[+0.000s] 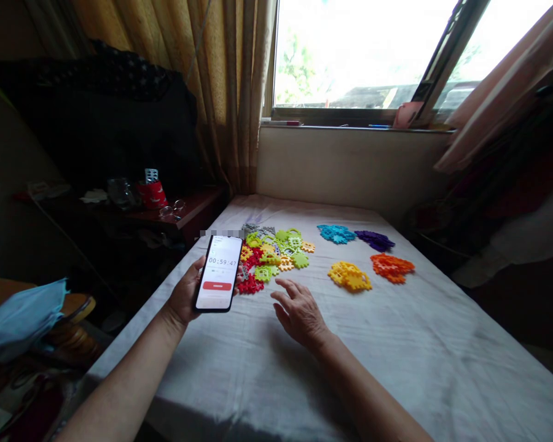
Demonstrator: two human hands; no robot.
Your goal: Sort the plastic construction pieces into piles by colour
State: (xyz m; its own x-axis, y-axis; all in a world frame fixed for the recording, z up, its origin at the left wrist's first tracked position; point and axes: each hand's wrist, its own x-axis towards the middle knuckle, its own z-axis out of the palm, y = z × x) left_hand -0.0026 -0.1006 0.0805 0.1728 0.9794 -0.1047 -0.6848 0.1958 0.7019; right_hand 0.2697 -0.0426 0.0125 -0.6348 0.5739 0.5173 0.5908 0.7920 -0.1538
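Note:
My left hand (pixel 187 291) holds a phone (pixel 218 273) upright, its lit screen showing a timer and a red button. Behind and right of the phone lies a mixed pile of plastic pieces (pixel 270 258) in green, red, yellow and grey, partly hidden by the phone. My right hand (pixel 299 313) hovers over the cloth just in front of that pile, fingers apart and holding nothing. Farther right lie separate heaps: yellow pieces (pixel 350 276), orange pieces (pixel 391 267), blue pieces (pixel 336 233) and purple pieces (pixel 375 240).
A pale cloth (pixel 405 350) covers the table. On a dark side table (pixel 198 209) at the left stand a red container (pixel 152 194) and glasses (pixel 172 209). A light blue cloth item (pixel 23 316) hangs at the far left. Behind are a curtain and window.

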